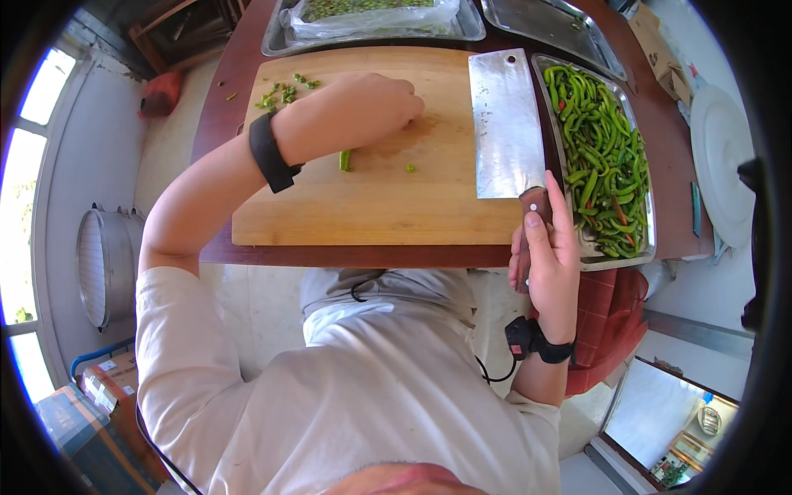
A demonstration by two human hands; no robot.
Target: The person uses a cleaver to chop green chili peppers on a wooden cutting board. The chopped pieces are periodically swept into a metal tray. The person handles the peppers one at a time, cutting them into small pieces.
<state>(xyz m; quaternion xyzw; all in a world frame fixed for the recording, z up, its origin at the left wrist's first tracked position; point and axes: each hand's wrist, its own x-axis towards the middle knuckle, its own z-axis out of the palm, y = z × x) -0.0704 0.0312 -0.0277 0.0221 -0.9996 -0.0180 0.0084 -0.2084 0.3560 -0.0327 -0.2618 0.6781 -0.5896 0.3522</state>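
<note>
A wooden cutting board lies before me on the dark red table. My right hand is closed round the wooden handle of a metal cleaver, whose broad blade lies flat over the board's right side. Over the middle of the board is my left hand, its fingers curled down; whether anything is between them is hidden. Below it lie a piece of green pepper and a small slice. Chopped green pepper is scattered at the board's upper left. Whole green peppers, a few red among them, fill a metal tray on the right.
Behind the board stands a metal tray with a plastic bag of chopped green pieces. Another metal tray is at the back right. A white round lid leans at the far right, near a teal object on the table.
</note>
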